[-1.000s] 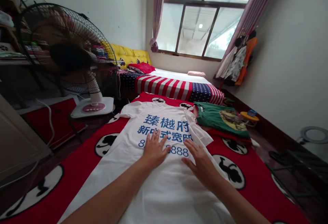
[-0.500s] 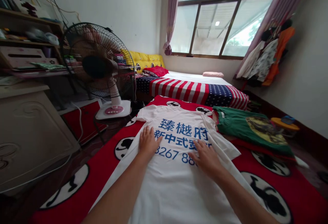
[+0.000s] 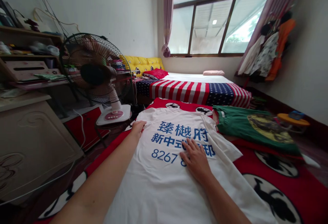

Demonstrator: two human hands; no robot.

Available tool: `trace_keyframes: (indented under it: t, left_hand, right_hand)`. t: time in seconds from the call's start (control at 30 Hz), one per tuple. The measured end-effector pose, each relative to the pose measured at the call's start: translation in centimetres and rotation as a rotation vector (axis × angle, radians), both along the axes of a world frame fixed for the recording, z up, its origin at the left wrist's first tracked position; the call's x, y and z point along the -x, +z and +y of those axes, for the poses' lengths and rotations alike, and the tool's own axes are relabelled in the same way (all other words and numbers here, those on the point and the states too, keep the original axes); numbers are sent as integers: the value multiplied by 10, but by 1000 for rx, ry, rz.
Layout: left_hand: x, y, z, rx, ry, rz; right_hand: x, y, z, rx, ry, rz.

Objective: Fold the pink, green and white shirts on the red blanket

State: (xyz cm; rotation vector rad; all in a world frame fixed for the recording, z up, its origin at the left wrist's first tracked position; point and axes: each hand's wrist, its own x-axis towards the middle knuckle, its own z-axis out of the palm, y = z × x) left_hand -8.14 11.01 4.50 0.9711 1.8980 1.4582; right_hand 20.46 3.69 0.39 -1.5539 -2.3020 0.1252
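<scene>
A white T-shirt [image 3: 159, 179] with blue printed characters and numbers lies spread out, its collar end away from me. At the shirt's left sleeve, my left hand [image 3: 138, 128] is closed on the fabric edge; its fingertips are partly hidden. My right hand [image 3: 196, 159] rests flat on the printed part with its fingers apart, covering some of the characters and digits. Under the shirt is a red blanket [image 3: 246, 159] with black-and-white round patterns. Right of the shirt lies a folded green garment [image 3: 235, 121] with a yellow and dark print.
A standing fan [image 3: 96, 73] is at the left, beside a cabinet [image 3: 33, 142] and cluttered shelves [image 3: 28, 55]. Beyond the blanket is a bed [image 3: 179, 91] with a stars-and-stripes cover. Clothes [image 3: 269, 51] hang at the right, above a small orange stool [image 3: 292, 119].
My left hand has moved left and away from me, from lying flat on the print to the left sleeve, and closed there. My right hand has slid slightly left.
</scene>
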Motion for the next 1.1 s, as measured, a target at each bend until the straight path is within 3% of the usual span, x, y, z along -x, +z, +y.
trace_keyframes:
  t: [0.2, 0.27, 0.4, 0.5, 0.63, 0.83, 0.97, 1.1]
  left_hand:
    - [-26, 16, 11, -111, -146, 297]
    - [-47, 16, 9, -142, -315, 397]
    - [-86, 8, -12, -112, -804, 542]
    - [-88, 8, -35, -79, -969, 611]
    - [-51, 18, -74, -4, -863, 694]
    - [8, 23, -152, 235, -679, 732]
    - [20, 18, -194, 366, -700, 659]
    - [21, 11, -212, 397, -727, 622]
  right_hand:
    - [1, 3, -2, 20, 5, 42]
    - [0, 4, -2, 27, 4, 43]
    - [-1, 2, 0, 21, 10, 40]
    - [-3, -1, 2, 13, 20, 42]
    - [-3, -4, 3, 9, 11, 35]
    - [1, -2, -1, -8, -8, -17]
    - [7, 14, 3, 122, -36, 99]
    - [22, 37, 27, 270, -96, 332]
